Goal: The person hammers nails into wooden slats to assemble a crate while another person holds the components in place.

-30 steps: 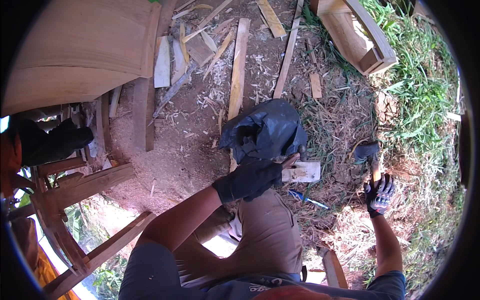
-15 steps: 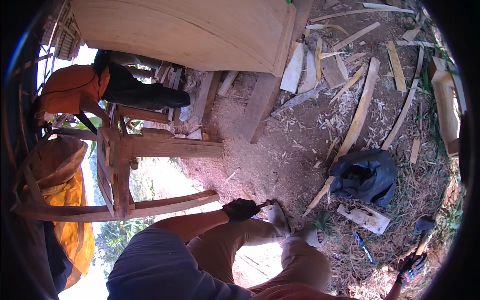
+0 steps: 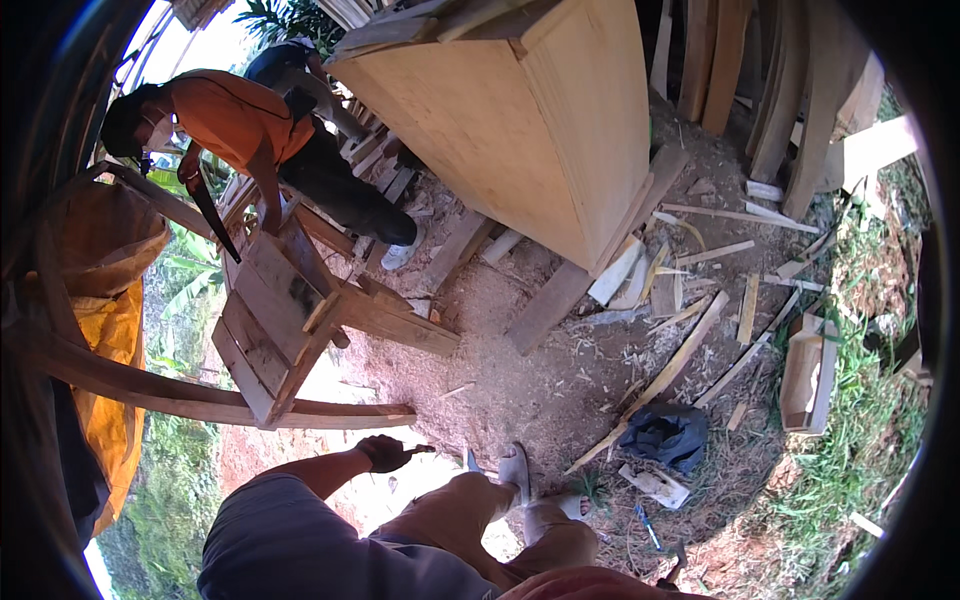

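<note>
My left hand [image 3: 383, 454], in a dark glove, is closed around the short brown handle of a slim tool [image 3: 420, 450] beside my knees. The tool's kind is too small to tell. At the lower edge, my right hand [image 3: 666, 584] is mostly cut off from view. It grips a hammer [image 3: 679, 562], whose dark head points up. On the ground near the hammer lies a thin blue tool [image 3: 648, 526]. Farther off are a pale wood block [image 3: 655, 487] and a dark plastic bag [image 3: 665, 437].
A person in an orange shirt [image 3: 225, 118] holds a handsaw [image 3: 212, 215] over a wooden frame [image 3: 270, 290]. A large wooden box [image 3: 500, 130] stands ahead. Wood strips [image 3: 680, 360] and shavings litter the ground. A small open wooden box [image 3: 810, 375] sits on grass at right.
My view has swung up and to the right, bringing the person's head and saw into sight. Both my hands appear lower; the right one, with the hammer, has come nearer my body.
</note>
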Motion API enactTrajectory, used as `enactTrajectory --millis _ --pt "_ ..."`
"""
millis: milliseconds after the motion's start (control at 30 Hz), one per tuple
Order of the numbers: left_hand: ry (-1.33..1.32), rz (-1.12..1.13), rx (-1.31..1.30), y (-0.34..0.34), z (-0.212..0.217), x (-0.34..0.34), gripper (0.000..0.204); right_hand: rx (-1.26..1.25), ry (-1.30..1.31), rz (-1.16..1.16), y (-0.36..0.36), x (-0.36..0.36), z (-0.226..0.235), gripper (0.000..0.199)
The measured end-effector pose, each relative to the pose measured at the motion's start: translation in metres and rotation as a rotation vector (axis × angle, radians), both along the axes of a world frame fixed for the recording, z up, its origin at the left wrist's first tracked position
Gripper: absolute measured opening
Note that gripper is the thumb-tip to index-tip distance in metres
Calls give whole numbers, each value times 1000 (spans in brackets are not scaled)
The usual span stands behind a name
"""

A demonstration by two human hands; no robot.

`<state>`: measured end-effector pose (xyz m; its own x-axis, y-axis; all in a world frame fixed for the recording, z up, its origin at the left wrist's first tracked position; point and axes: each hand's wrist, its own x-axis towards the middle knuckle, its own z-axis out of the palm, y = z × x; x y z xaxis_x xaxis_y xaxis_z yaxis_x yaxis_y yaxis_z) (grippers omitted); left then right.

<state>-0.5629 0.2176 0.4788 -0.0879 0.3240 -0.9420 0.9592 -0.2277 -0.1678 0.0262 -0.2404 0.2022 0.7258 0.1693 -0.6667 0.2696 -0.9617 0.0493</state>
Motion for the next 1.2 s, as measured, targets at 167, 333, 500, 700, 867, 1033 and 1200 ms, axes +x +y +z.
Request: enactTrajectory --millis 167,333,500,700,867,1033,1200 --pt "-37 178 176 -47 102 -47 62 298 251 44 116 -42 106 39" --pt "-84 362 295 -62 119 -57 56 439 455 -73 174 -34 221 39" --pt "-169 529 491 -25 96 -69 55 637 669 -346 251 -46 304 39" --pt "-167 700 235 33 -26 -111 46 876 747 -510 372 -55 386 39" --pt "-361 623 11 83 15 -135 44 1097 825 -453 494 -48 474 39" --pt "-251 651 24 149 67 -145 36 1206 770 -384 598 -32 534 31" --pt "-301 689 276 178 103 -139 48 1457 875 -213 670 -80 618 13"
